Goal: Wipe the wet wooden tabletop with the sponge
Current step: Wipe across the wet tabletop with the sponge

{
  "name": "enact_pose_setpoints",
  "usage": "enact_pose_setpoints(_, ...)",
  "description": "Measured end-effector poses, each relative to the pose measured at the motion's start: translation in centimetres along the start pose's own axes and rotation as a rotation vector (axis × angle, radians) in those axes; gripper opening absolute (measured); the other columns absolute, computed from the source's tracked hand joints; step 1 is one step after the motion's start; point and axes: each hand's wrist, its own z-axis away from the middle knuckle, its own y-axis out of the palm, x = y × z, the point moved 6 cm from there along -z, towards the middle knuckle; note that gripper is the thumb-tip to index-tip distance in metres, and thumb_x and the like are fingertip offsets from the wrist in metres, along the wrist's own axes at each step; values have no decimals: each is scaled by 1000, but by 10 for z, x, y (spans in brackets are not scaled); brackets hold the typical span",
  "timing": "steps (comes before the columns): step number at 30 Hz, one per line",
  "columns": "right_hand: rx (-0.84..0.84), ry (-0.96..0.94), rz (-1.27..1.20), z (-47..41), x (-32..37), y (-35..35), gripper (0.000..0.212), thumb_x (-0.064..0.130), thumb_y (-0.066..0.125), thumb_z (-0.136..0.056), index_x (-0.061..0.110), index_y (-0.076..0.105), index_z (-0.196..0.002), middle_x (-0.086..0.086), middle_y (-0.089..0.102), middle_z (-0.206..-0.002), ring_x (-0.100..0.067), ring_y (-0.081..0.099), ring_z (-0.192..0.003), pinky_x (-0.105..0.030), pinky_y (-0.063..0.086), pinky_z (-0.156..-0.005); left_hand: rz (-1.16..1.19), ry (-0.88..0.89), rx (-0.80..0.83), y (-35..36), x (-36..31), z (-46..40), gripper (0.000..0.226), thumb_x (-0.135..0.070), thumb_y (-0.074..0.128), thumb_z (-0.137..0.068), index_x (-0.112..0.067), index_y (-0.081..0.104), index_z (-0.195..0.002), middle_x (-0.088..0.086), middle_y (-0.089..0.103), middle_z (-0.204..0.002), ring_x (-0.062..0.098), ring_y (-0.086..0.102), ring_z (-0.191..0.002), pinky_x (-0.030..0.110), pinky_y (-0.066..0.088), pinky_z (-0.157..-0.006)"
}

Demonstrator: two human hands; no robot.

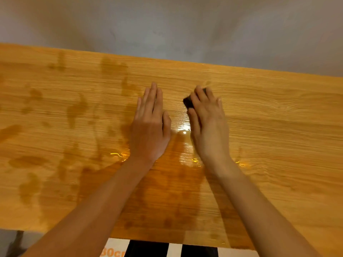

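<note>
Worktop (269, 127): wood grain, orange-brown, running across the whole view, its far edge against a grey wall (167, 25).
Wet patches (76, 108): dark blotches and streaks spread over the worktop left of the left hand; more dark wetness lies under and between the forearms toward the near edge.
Puddle (183, 143): a glossy film of water between the two wrists, catching a bright glare.
Left hand (150, 127): flat on the worktop, palm down, fingers straight and pressed together, holding nothing.
Right hand (207, 123): just right of the left hand, apart from it, fingers curled down and clamped on the sponge.
Sponge (188, 102): dark, mostly hidden under the right fingers, only its left end showing; pressed on the worktop beyond the puddle, near the middle of the worktop.
Strip (154, 249): black and white bands with orange print, below the near edge of the worktop.
</note>
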Motion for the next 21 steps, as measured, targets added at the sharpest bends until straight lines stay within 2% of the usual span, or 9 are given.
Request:
enact_pose_setpoints(3, 10, -45, 22, 46, 8, 3, 40, 21, 44, -101, 10, 47, -140, -5, 42, -150, -20, 27, -145, -35, 13, -122, 16, -7, -5, -1, 0, -1, 51, -11, 40, -105, 4, 31, -153, 17, 25, -164, 28, 20, -154, 44, 15, -127)
enact_pose_setpoints(6, 14, -55, 73, 33, 2, -2, 39, 21, 44, -102, 9, 49, -139, -5, 43, -149, -23, 24, -146, -37, 9, -123, 19, -21, -3, -2, 1, 0, 51, -15, 38, -106, 1, 30, -155, 15, 24, -165, 25, 18, -155, 42, 12, -128)
enact_pose_setpoints(9, -99, 109, 69, 33, -52, -37, 36, 13, 46, -100, 3, 53, -134, -11, 46, -146, -30, 27, -144, -46, 17, -121, 26, -10, -1, -2, 0, 1, 52, -16, 37, -107, 2, 29, -155, 15, 23, -165, 25, 17, -155, 38, 9, -128)
enact_pose_setpoints(12, -208, 329, 34, 53, -105, -72, 37, 8, 45, -100, -1, 49, -136, -14, 43, -148, -28, 32, -143, -38, 23, -120, 19, -1, 21, 0, 1, 1, 54, -19, 34, -107, 3, 26, -155, 15, 20, -166, 25, 15, -156, 38, 8, -128)
enact_pose_setpoints(14, -263, 408, 15, 57, -100, -71, 38, 9, 44, -101, -1, 47, -137, -14, 41, -149, -26, 31, -143, -37, 23, -120, 9, 3, 25, 0, 2, 0, 55, -21, 32, -107, 3, 25, -156, 15, 19, -166, 25, 14, -156, 39, 8, -128)
enact_pose_setpoints(16, -263, 372, 14, 53, -66, -51, 38, 9, 43, -101, -1, 47, -138, -15, 40, -149, -28, 30, -143, -40, 22, -120, 15, 6, 28, -1, 2, 1, 56, -22, 31, -106, 3, 25, -156, 15, 19, -166, 25, 14, -156, 39, 8, -128)
enact_pose_setpoints(18, -201, 255, 32, 45, -21, -19, 39, 10, 42, -102, -2, 45, -139, -16, 39, -149, -29, 29, -144, -40, 19, -121, 50, -2, 15, -1, 2, 0, 55, -21, 33, -106, 2, 27, -155, 13, 21, -166, 24, 16, -156, 35, 7, -128)
enact_pose_setpoints(21, -5, 84, 34, 34, 30, 22, 43, 15, 35, -104, 3, 35, -146, -12, 28, -156, -25, 18, -148, -35, 8, -123, 169, -38, -20, -6, 4, 1, 51, -16, 39, -106, 0, 34, -154, 9, 28, -164, 17, 22, -154, 29, 10, -128)
